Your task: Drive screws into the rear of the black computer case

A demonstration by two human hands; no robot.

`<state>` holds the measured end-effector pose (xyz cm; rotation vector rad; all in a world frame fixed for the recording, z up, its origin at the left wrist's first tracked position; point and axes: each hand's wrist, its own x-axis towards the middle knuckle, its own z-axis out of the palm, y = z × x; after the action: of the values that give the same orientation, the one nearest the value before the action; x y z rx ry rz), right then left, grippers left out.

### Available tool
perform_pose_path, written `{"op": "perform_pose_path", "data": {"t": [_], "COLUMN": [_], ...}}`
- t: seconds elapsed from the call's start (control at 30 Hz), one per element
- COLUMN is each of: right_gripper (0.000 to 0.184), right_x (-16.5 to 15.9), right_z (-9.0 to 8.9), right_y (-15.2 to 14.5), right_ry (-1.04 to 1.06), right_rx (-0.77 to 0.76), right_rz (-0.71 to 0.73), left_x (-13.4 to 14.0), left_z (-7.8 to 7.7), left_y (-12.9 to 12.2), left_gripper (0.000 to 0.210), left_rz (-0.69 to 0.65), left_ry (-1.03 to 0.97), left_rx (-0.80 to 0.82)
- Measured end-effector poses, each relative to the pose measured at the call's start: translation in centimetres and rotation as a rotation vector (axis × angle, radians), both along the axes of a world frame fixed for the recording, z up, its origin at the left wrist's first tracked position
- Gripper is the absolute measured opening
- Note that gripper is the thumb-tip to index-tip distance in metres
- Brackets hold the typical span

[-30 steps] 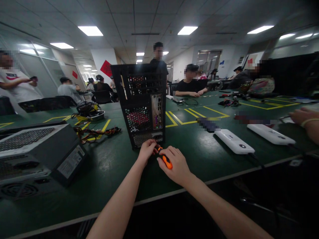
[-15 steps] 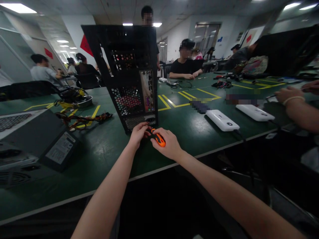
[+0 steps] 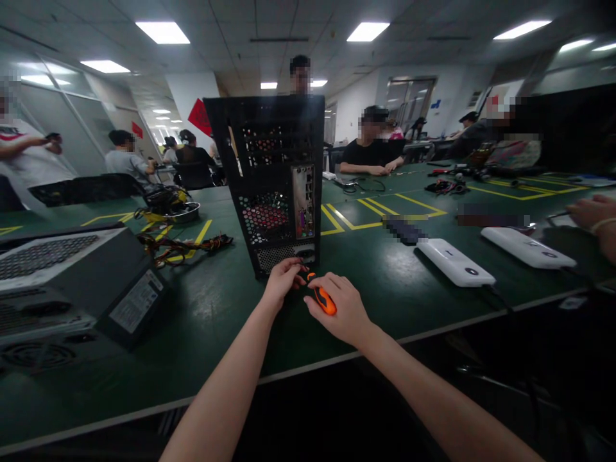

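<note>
A black computer case (image 3: 282,186) stands upright on the green table, its rear side with the ports and a perforated grille toward me. My right hand (image 3: 339,307) is closed around the orange-and-black handle of a screwdriver (image 3: 325,300), which points toward the case's lower rear edge. My left hand (image 3: 286,281) is at the bottom of the case, just ahead of the handle, with its thumb and fingers pinched together. What lies between those fingertips is too small to make out, and the screwdriver's tip is hidden near them.
A grey power supply (image 3: 72,289) lies on the left, its bundled cables (image 3: 192,247) trailing behind. White power banks (image 3: 455,262) with black leads are on the right. Yellow tape marks the table (image 3: 231,333). Another person's hand (image 3: 597,218) is at the right edge; people sit and stand beyond.
My view has tilted up and turned left, so everything sits lower and farther right. Both hands stay at the case's lower edge, the right still holding the screwdriver.
</note>
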<state>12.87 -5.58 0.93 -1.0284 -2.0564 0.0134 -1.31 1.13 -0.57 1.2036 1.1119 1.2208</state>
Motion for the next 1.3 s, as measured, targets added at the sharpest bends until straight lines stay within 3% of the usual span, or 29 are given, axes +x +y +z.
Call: {"op": "perform_pose_path", "data": {"t": [0.2, 0.43, 0.63, 0.9, 1.13, 1.3], "right_gripper": [0.02, 0.014, 0.016, 0.016, 0.02, 0.018], "right_x": [-0.09, -0.06, -0.05, 0.51, 0.2, -0.06], "right_z": [-0.25, -0.24, -0.07, -0.25, -0.32, -0.23], "right_y": [0.14, 0.07, -0.06, 0.31, 0.25, 0.19], "right_ry": [0.069, -0.074, 0.003, 0.048, -0.106, -0.064], "right_rx": [-0.009, 0.039, 0.009, 0.027, 0.106, 0.098], "right_rz": [-0.02, -0.03, -0.017, 0.018, 0.071, 0.025], "left_x": [-0.11, -0.25, -0.44, -0.32, -0.1, -0.11], "left_z": [-0.3, -0.61, -0.4, -0.28, -0.24, -0.02], "left_y": [0.37, 0.38, 0.28, 0.7, 0.81, 0.68], "left_gripper": [0.025, 0.017, 0.018, 0.032, 0.034, 0.031], "left_rz": [0.041, 0.233, 0.36, 0.335, 0.351, 0.359], "left_ry": [0.123, 0.446, 0.566, 0.691, 0.667, 0.647], "left_rx": [0.062, 0.275, 0.313, 0.282, 0.24, 0.248]}}
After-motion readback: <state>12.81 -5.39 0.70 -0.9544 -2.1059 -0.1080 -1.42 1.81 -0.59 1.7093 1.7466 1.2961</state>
